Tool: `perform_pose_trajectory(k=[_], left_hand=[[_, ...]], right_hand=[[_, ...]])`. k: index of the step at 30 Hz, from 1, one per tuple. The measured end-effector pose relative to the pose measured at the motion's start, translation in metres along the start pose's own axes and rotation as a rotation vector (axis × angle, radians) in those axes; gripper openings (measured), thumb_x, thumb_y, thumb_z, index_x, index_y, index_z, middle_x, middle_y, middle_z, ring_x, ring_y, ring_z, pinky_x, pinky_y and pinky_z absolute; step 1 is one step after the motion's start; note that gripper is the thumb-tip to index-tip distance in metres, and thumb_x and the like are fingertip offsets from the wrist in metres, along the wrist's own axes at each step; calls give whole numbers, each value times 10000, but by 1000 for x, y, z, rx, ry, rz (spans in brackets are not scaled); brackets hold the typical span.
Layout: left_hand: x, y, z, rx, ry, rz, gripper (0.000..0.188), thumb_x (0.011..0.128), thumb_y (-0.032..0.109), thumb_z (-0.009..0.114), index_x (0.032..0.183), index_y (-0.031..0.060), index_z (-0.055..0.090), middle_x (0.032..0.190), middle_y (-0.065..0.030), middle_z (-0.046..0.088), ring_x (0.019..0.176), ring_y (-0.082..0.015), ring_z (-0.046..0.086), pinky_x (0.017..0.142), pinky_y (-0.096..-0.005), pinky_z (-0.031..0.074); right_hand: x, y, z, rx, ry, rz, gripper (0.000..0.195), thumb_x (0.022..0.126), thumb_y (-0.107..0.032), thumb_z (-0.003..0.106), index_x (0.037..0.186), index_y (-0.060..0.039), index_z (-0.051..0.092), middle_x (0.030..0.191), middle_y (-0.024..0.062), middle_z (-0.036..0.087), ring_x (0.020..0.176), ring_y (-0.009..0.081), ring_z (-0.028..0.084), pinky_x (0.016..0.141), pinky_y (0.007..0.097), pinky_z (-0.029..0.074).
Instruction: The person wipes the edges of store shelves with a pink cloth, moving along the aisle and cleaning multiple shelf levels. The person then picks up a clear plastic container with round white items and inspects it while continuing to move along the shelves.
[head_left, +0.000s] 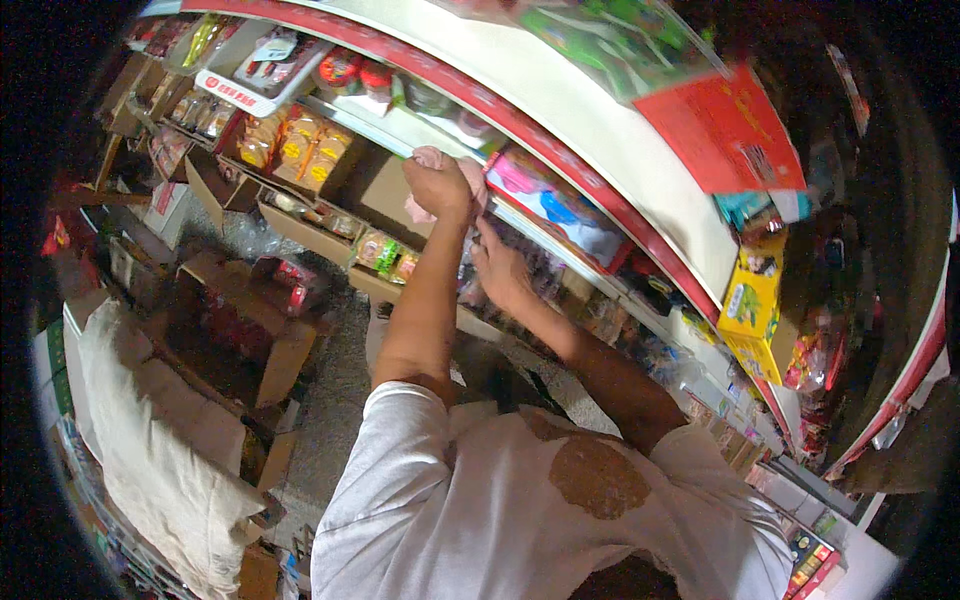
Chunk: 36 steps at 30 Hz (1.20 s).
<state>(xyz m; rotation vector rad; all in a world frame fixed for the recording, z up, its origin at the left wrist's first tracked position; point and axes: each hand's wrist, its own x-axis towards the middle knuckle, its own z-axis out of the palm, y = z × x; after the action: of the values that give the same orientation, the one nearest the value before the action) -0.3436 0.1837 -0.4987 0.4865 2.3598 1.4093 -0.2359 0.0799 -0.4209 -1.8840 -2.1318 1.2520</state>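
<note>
My left hand (439, 187) is closed around a bunched pink cloth (475, 178) at the edge of a white shelf (360, 120). Folds of the cloth hang out on both sides of the fist. Below it is an open cardboard box (379, 184) with its inner wall showing. Just right of and lower than the cloth is my right hand (501, 270), its index finger stretched toward the shelf edge and the other fingers partly curled. I see nothing held in it. Whether its fingertip touches the shelf or cloth, I cannot tell.
Packaged round biscuits (307, 146) fill boxes to the left. A tray with pink and blue items (555, 202) sits on the shelf to the right. Above, a red-edged shelf (517, 131) carries a red box (724, 135) and a yellow box (754, 307). Cardboard cartons (289, 367) stand on the floor behind.
</note>
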Motion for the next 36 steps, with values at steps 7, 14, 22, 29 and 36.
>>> perform_pose_trajectory(k=[7, 14, 22, 29, 36], left_hand=[[-7, -20, 1, -196, -87, -26, 460, 746, 199, 753, 1054, -63, 535, 1042, -256, 618, 978, -393, 614, 853, -436, 468], [-52, -19, -19, -641, -84, -213, 367, 784, 8, 699, 1117, -62, 561, 1058, -184, 630, 873, -223, 628, 706, -332, 531], [-159, -11, 4, -250, -169, -92, 348, 864, 129, 638, 1128, -78, 543, 1066, -260, 615, 1006, -359, 604, 883, -428, 462], [-125, 0, 1, -169, -161, -153, 348, 804, 56, 676, 1100, -80, 553, 1054, -241, 627, 936, -361, 629, 828, -409, 496], [-155, 3, 8, -189, -177, -197, 394, 765, 37, 692, 1094, -79, 509, 1063, -239, 621, 950, -355, 638, 825, -421, 507]], right_hand=[[-49, 100, -7, 173, 99, -42, 441, 948, -233, 534, 1355, -71, 481, 1091, 180, 668, 981, 362, 642, 863, 420, 489], [-53, 163, -3, 317, 248, 5, 401, 936, -252, 564, 1279, -45, 545, 1002, 198, 678, 896, 328, 662, 797, 412, 506], [-85, 164, 19, 222, 220, 61, 398, 946, -170, 563, 1301, 1, 508, 1091, 176, 669, 960, 226, 644, 848, 346, 497], [-127, 177, -8, 353, 193, 89, 385, 952, -187, 573, 1291, -10, 523, 1110, 167, 662, 987, 220, 644, 856, 339, 496], [-145, 205, -12, 361, 171, 79, 378, 944, -216, 582, 1269, -27, 543, 1081, 161, 681, 977, 240, 660, 840, 351, 502]])
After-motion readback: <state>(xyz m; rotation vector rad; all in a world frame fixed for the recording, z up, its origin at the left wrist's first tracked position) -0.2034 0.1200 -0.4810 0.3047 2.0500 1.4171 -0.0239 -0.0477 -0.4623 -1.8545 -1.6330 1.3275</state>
